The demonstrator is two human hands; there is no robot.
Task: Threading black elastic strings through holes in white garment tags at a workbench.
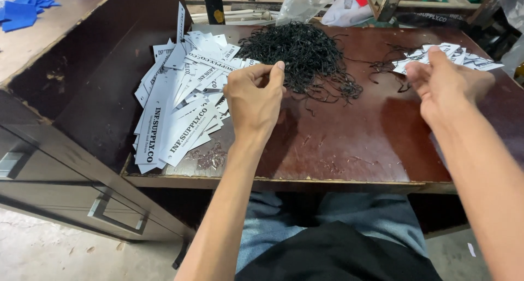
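Black strings [301, 57]: a loose tangled heap at the far middle of the table, within easy reach of both hands, stray strands trailing right.
Left hand [254, 98]: raised at the heap's near left edge, thumb and fingers pinched together as if picking out one thin strand; whether a strand is actually held is too fine to tell.
Right hand [445, 84]: hovering over the right side, fingers loosely curled and part open, gripping nothing visible, just near the smaller pile.
Small tag pile [453, 56]: white tags with strings, far right, set apart from the rest.
Large tag pile [183, 98]: white printed paper tags fanned at left, without strings.
Table [349, 144]: dark reddish wood, scuffed.
Drawer cabinet [82, 166]: left, beside the table.
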